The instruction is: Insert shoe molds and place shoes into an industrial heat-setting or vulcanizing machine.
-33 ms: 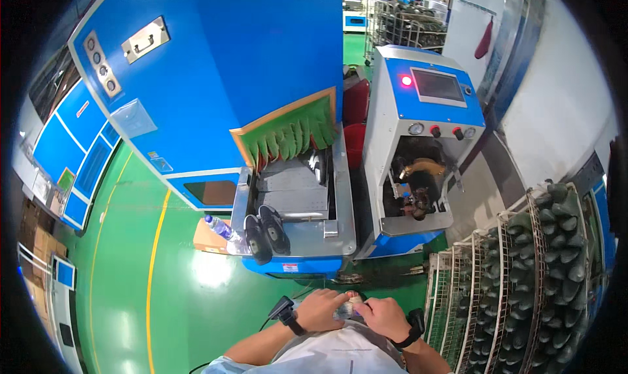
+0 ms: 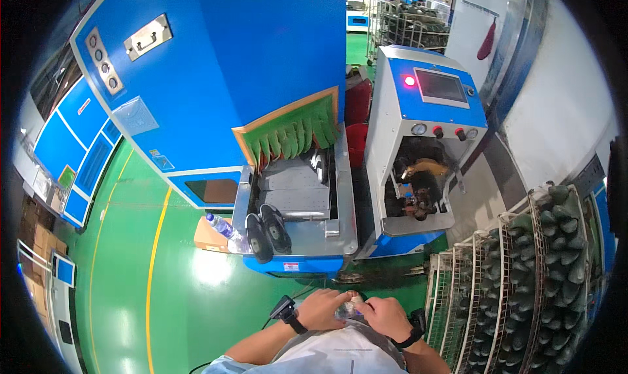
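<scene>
Close to my waist, my left hand [image 2: 324,310] and my right hand [image 2: 384,318] meet with fingers bent inward. Between them is a small see-through item [image 2: 345,306] with a pale part near the top; its kind is hard to make out, and the fingers cover much of it. Each wrist wears a black strap with a small device. Ahead of my hands, a pair of black shoes [image 2: 267,233] stands on the metal front ledge of a blue machine [image 2: 288,34], apart from both hands.
A clear bottle [image 2: 222,227] lies tilted by the ledge's left corner, near a cardboard box [image 2: 208,235]. Green strips [image 2: 291,135] hang over the machine's opening. On the right stand a blue-and-white machine with a screen [image 2: 441,86] and a wire rack [image 2: 504,276] full of dark shoe-shaped forms.
The whole view has shifted very slightly. My hands keep the same pose, and nothing else has visibly moved.
</scene>
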{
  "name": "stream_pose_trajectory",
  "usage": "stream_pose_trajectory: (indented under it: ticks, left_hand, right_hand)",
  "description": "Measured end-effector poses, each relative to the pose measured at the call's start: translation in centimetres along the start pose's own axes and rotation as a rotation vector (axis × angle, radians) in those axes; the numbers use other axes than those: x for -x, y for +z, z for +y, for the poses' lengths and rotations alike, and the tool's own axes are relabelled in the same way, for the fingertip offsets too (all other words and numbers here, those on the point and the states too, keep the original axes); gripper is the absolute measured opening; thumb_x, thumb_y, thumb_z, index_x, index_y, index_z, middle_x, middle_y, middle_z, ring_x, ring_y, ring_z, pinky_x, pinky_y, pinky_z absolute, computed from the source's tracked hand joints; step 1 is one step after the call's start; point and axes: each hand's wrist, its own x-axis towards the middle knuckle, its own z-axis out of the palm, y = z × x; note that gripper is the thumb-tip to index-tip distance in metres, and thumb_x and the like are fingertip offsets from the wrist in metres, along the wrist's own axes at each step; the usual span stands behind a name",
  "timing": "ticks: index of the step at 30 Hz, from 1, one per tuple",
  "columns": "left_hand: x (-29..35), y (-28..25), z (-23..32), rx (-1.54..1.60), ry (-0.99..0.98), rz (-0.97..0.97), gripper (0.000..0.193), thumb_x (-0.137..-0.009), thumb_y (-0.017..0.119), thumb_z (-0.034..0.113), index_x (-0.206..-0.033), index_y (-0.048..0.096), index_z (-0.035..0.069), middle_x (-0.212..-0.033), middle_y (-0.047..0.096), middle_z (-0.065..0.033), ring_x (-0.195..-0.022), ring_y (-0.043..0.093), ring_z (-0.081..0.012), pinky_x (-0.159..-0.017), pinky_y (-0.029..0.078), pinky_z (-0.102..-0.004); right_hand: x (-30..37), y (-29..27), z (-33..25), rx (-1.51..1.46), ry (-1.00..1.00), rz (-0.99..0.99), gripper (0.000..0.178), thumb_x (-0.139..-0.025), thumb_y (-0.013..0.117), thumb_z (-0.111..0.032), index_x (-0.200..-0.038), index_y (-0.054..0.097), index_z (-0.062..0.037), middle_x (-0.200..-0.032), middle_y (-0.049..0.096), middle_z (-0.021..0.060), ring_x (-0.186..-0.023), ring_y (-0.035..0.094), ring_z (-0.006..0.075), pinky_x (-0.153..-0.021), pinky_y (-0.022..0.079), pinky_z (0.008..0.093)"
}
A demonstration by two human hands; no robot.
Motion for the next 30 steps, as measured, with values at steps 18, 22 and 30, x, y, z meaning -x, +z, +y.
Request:
stream_pose_trajectory:
  ticks: [18,22,30]
  left_hand:
    - [-1.1,3.5,-2.2,-0.052,0.117,-0.059,0.059,-0.071,0.078,0.031,-0.121,0.058,0.007,-0.106,0.064,-0.0146,-0.104,0.060,-0.0350,-0.089,0.047,-0.0452]
    - [-1.9,4.2,-2.9,-0.045,-0.009,-0.013,0.057,-0.072,0.078,0.033,-0.120,0.061,0.008,-0.110,0.065,-0.0169,-0.105,0.062,-0.0367,-0.092,0.048,-0.0465]
    - [-12.0,5.3,-0.9,-0.081,-0.004,-0.053,0.064,-0.071,0.080,0.037,-0.125,0.059,0.008,-0.111,0.066,-0.0152,-0.107,0.063,-0.0356,-0.091,0.049,-0.0467]
  right_hand:
    - [2.1,2.5,2.3,-0.559,0.385,-0.060,0.040,-0.090,0.072,-0.017,-0.126,0.064,0.0000,-0.076,0.069,0.0055,-0.063,0.061,0.0080,-0.058,0.048,0.0260]
    - [1.0,3.2,4.1,-0.474,0.308,-0.031,0.043,-0.090,0.074,-0.025,-0.125,0.065,-0.0029,-0.090,0.071,0.0078,-0.073,0.063,0.0133,-0.068,0.051,0.0288]
    - [-2.2,-3.7,11.1,-0.251,0.114,0.086,0.038,-0.089,0.074,-0.034,-0.113,0.070,-0.0051,-0.086,0.072,0.0111,-0.075,0.068,0.0192,-0.068,0.051,0.0324]
